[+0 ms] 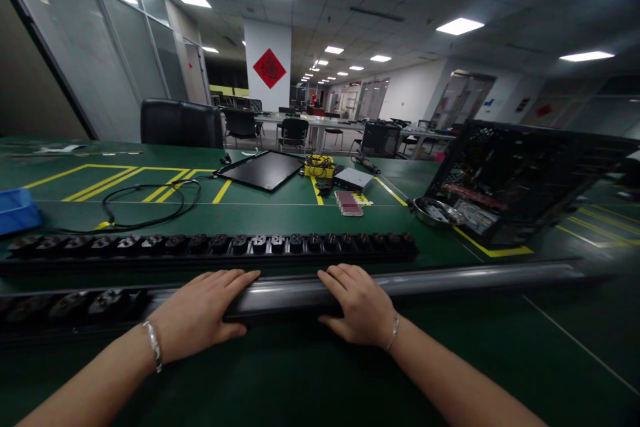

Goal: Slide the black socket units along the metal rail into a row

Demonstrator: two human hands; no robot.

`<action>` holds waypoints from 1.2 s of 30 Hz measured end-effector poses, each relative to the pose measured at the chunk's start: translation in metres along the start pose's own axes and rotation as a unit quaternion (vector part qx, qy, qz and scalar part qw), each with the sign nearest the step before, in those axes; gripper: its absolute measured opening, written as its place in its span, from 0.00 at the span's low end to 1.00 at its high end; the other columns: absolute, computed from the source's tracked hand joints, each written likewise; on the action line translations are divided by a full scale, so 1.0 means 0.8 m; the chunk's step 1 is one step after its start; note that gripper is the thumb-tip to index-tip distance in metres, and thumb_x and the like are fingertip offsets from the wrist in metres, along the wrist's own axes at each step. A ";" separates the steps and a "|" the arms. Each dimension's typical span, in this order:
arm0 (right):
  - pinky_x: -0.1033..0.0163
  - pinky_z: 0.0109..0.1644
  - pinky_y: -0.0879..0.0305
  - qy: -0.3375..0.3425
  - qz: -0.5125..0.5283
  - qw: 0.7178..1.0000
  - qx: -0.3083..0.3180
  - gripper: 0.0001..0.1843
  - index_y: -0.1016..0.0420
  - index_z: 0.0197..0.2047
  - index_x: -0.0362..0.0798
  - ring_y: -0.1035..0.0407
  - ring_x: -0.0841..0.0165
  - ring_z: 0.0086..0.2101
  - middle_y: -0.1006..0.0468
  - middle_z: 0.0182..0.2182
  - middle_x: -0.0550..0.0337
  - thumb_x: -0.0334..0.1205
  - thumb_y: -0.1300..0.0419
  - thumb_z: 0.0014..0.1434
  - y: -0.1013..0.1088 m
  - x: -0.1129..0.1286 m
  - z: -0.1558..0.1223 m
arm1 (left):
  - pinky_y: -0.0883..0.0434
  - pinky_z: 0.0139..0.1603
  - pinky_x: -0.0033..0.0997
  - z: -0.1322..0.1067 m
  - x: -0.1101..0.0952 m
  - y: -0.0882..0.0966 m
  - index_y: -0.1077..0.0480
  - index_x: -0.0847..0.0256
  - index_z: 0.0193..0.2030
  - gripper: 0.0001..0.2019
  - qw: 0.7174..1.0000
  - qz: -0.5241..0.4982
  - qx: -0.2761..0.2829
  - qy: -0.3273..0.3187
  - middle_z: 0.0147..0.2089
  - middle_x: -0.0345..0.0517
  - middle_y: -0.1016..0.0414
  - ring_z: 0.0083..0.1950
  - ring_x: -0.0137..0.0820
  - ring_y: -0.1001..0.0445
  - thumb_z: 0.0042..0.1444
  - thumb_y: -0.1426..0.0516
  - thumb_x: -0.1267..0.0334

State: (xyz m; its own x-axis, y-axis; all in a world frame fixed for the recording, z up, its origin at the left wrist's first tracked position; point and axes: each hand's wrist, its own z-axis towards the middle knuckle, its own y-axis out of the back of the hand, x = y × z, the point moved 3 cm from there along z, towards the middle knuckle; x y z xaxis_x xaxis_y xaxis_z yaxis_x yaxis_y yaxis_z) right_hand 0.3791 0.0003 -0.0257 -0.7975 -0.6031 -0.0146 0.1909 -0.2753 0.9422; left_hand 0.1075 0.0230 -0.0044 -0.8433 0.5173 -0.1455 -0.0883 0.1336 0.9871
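A long, glossy dark strip [280, 295] stretches left to right across the near part of the green table. My left hand [193, 313] grips it left of the middle, fingers over the top and thumb along the near side. Farther right, my right hand [357, 303] holds the same strip in a similar way. At the left, its end meets or overlaps a black bar with sockets [107, 305]; my left hand partly hides how they join. Just behind lies a long black power strip [240, 250] with a row of several sockets, which neither hand touches.
Behind the power strip are a looped black cable [150, 220], a dark flat panel [267, 170], a yellow box [320, 165], a grey box [353, 179] and a phone-like object [349, 203]. An open computer case [520, 180] and metal bowl [433, 213] stand right; a blue bin [19, 210] left.
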 end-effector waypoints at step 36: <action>0.51 0.56 0.43 -0.020 -0.039 0.999 0.004 0.35 0.36 0.58 0.44 0.39 0.58 0.51 0.33 0.53 0.49 0.51 0.39 0.50 0.011 -0.063 -0.019 | 0.38 0.59 0.51 -0.023 0.058 0.020 0.34 0.65 0.51 0.27 0.985 0.034 -0.154 0.075 0.57 0.60 0.34 0.59 0.50 0.35 0.48 0.47 0.49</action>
State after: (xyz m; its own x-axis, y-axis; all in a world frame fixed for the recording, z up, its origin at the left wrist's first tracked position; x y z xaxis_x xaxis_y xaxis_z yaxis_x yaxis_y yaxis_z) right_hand 0.4297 0.0165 -0.0215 -0.8323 -0.5493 -0.0740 0.1236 -0.3141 0.9413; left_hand 0.0574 0.0334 0.0063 -0.9199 0.3818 -0.0895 -0.1657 -0.1717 0.9711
